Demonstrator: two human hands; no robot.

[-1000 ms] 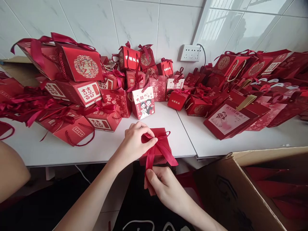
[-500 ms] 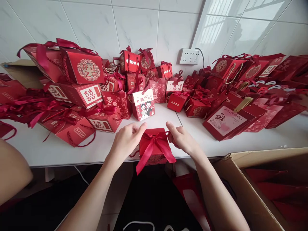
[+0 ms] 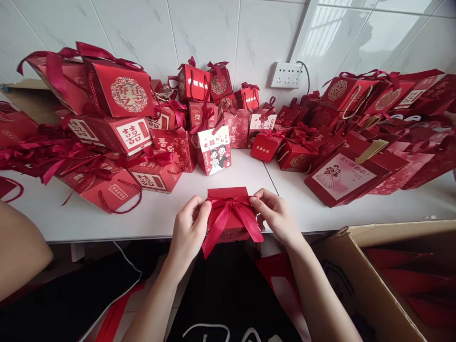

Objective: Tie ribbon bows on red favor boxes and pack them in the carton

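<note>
A small red gift box (image 3: 235,235) stands at the table's front edge, right in front of me. Across its top lies a red satin ribbon (image 3: 219,219) tied in a bow, its two tails hanging down the front. My left hand (image 3: 192,221) pinches the bow's left loop between thumb and fingers. On the other side my right hand (image 3: 272,213) pinches the right loop near the box's upper corner. Just beyond the box stands a white and red box (image 3: 214,152) with a printed cartoon couple.
Stacked red boxes (image 3: 133,135) fill the table's left side. More boxes and bags (image 3: 340,175) crowd the right. A cardboard carton (image 3: 359,232) with red pieces inside stands at the lower right. A power strip (image 3: 287,75) hangs on the tiled wall. Someone's bare limb (image 3: 21,247) shows at far left.
My left hand has come down onto the bow's left loop. My right hand has shifted slightly and still holds the right side. The view has tilted a little.
</note>
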